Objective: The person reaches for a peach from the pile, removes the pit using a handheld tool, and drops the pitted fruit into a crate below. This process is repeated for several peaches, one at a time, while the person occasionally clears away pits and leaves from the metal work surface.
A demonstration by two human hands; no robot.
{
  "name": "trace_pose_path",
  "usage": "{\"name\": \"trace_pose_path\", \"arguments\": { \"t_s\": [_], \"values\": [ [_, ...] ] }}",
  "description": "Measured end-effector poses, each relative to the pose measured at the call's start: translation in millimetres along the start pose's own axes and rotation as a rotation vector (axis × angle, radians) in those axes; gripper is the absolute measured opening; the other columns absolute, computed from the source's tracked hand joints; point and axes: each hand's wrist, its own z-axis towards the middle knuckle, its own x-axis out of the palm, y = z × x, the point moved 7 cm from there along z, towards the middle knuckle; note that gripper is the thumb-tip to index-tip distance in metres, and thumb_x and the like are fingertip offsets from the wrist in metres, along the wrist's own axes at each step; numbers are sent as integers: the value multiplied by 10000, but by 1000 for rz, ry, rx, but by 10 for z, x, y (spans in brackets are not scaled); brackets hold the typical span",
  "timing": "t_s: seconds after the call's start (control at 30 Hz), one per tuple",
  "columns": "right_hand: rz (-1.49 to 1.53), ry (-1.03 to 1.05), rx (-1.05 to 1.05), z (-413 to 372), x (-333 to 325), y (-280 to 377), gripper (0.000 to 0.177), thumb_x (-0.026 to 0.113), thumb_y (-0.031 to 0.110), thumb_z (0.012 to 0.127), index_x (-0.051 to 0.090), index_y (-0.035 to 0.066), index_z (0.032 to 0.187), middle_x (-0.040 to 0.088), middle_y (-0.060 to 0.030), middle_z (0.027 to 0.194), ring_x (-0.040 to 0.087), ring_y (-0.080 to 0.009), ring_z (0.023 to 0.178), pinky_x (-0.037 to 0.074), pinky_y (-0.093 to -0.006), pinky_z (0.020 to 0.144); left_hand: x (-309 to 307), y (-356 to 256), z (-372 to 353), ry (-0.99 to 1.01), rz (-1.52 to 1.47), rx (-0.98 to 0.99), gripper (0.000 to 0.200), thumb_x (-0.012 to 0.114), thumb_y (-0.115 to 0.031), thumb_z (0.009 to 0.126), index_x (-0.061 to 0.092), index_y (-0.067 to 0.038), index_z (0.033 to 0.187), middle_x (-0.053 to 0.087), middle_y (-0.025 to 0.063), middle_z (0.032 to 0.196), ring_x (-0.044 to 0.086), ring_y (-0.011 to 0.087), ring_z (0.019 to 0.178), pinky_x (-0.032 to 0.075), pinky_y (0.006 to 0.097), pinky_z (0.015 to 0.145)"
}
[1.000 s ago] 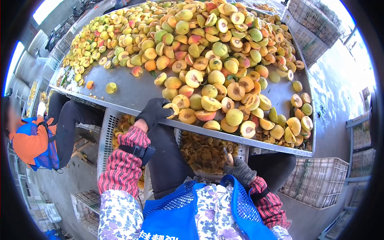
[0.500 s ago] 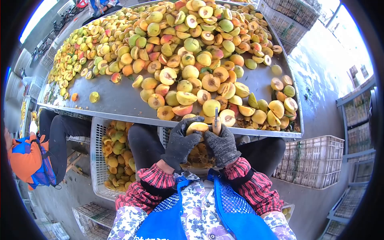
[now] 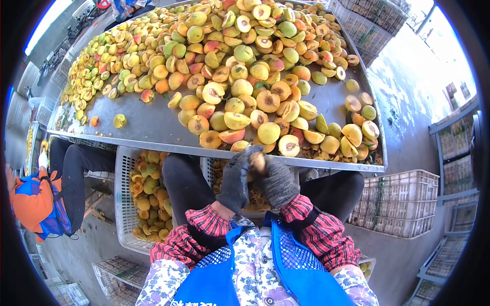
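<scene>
Both my hands wear dark grey knitted gloves and meet just off the table's near edge. My left hand (image 3: 236, 178) is closed; the peach half it held a moment ago is now hidden by the gloves. My right hand (image 3: 277, 183) is wrapped around a tool with a wooden handle (image 3: 258, 162), turned in toward the left hand. Its narrow metal blade is out of sight. Right beyond the hands, cut peach halves (image 3: 268, 132) lie piled on the metal table (image 3: 153, 122), many with cut faces up.
A white crate (image 3: 125, 204) of peach halves stands left of my legs; another container of halves (image 3: 255, 200) sits between my knees. To the right is a white crate (image 3: 400, 204). Stacked crates (image 3: 365, 28) rise behind. A person in orange and blue (image 3: 38, 199) sits at left.
My hands have come together and shifted slightly left. The right hand has tipped the tool from upright in toward the left hand, and the peach half has gone from view.
</scene>
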Motion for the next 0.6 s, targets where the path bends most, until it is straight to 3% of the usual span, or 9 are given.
{"name": "trace_pose_path", "arguments": {
  "t_s": [0.03,0.07,0.13,0.17,0.27,0.4,0.5,0.6],
  "values": [
    [-34,76,-95,-5,29,103,248,662,186,753,544,32,908,557,-29,656,540,-96,582,449,-274,522,-7,271,22,-7,-380,-174,278,437,-106,879,505,7,1124,567,76,1034,555,150,925,451,279,820],
    [123,136,32,-40,61,57,255,654,202,760,541,28,908,567,-59,680,556,-137,602,453,-297,537,37,472,13,-15,-761,-348,287,437,-104,877,496,8,1135,565,78,1042,559,148,917,458,283,814],
    [435,258,290,-188,148,17,275,639,234,773,536,19,910,586,-120,727,587,-217,643,461,-345,567,-16,434,-10,-59,-654,-319,307,437,-99,882,463,-1,1172,557,104,1069,562,154,939,468,279,816],
    [491,319,465,-245,106,11,277,617,232,793,515,24,946,573,-107,721,580,-193,643,458,-328,553,-56,222,10,-74,-536,-264,310,435,-99,884,457,-1,1178,554,112,1080,560,161,957,468,278,824],
    [466,274,490,-316,53,-88,291,598,237,809,488,31,982,557,-98,723,576,-178,653,453,-314,544,-92,54,9,-81,-647,-287,323,424,-134,913,428,7,1203,539,140,1128,551,182,1011,465,282,855],
    [231,246,332,-359,96,-102,281,577,214,812,459,22,978,572,-183,773,589,-332,704,454,-401,598,1,48,-20,-83,-939,-425,344,384,-214,942,428,5,1203,541,152,1131,560,208,1003,471,316,851],
    [184,230,386,-357,104,-75,293,582,206,801,452,13,979,571,-221,797,575,-401,765,449,-437,639,32,63,-23,-103,-1020,-463,369,370,-261,946,434,1,1198,548,157,1114,570,225,978,474,334,839],
    [150,206,348,-346,111,-39,319,593,209,792,439,13,992,575,-235,811,576,-412,792,453,-445,649,52,77,-34,-112,-1061,-467,375,387,-280,939,443,-3,1185,559,154,1084,576,228,951,476,338,827]
  ]
}}
